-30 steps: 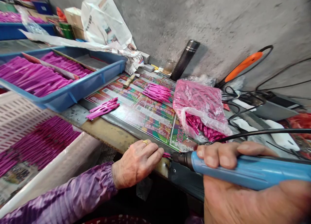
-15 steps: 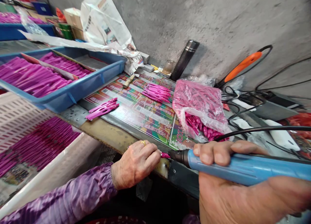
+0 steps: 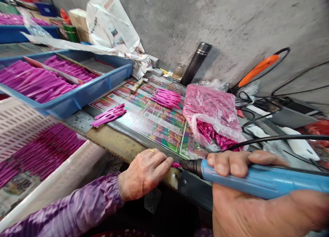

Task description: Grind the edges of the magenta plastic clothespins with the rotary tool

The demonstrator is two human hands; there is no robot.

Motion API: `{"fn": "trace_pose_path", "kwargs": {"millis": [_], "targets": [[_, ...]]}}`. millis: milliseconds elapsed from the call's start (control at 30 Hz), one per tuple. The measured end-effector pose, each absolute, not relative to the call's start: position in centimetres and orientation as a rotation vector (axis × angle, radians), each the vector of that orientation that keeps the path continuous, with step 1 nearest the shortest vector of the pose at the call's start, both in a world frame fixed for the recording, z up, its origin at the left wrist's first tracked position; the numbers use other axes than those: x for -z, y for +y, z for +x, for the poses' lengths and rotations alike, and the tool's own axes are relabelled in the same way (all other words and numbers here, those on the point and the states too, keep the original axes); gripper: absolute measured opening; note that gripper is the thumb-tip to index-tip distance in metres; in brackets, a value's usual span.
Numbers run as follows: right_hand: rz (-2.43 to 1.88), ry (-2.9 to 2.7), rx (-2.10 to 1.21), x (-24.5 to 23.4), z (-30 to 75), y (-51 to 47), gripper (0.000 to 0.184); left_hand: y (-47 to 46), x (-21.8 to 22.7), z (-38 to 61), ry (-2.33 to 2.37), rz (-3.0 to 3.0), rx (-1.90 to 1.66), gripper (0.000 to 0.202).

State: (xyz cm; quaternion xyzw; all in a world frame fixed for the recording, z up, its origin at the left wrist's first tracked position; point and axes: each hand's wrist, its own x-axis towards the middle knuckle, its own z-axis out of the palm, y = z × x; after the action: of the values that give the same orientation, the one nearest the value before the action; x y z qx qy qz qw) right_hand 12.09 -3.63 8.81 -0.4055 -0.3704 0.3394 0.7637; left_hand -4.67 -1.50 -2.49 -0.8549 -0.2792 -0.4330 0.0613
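Note:
My left hand (image 3: 146, 173), with a ring on one finger, is closed around a slim pink plastic piece (image 3: 176, 165) at the bench's front edge. Only the piece's tip shows past the fingers. Wrapped around a blue electric screwdriver (image 3: 241, 179) is my right hand (image 3: 246, 211). The screwdriver lies roughly level, its black nose meeting the pink tip; the bit itself cannot be made out clearly. Behind the hands, a small bundle of pink pieces (image 3: 109, 115) and a second pink pile (image 3: 166, 98) lie on the printed sheet (image 3: 144, 125).
An open plastic bag (image 3: 209, 99) of pink parts sits behind the screwdriver, near its black cord (image 3: 277, 138). A blue tray (image 3: 102, 84) and a white basket (image 3: 28, 118) hold pink pieces at left. A small hammer (image 3: 137, 85) and a dark flask (image 3: 195, 63) are farther back.
My left fingers have shifted slightly right along the pink piece, so less of its tip shows. The screwdriver and my right hand have moved very slightly right.

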Motion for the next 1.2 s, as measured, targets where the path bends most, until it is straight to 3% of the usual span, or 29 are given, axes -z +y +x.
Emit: {"fn": "trace_pose_path", "kwargs": {"millis": [133,567,1200], "targets": [[-0.905,-0.722,-0.739,-9.02,11.68,-4.14,0.048,-1.50,2.51,-4.69,-0.843,-2.586,1.293,0.016],[-0.870,-0.794,-0.748,-8.77,11.97,-4.09,0.042,-1.45,2.46,-4.90,-0.851,-2.599,1.295,0.017],[-0.911,-0.755,-0.726,-8.95,11.68,-3.96,0.047,-1.51,2.39,-4.92,-0.836,-2.550,1.284,0.017]]}}
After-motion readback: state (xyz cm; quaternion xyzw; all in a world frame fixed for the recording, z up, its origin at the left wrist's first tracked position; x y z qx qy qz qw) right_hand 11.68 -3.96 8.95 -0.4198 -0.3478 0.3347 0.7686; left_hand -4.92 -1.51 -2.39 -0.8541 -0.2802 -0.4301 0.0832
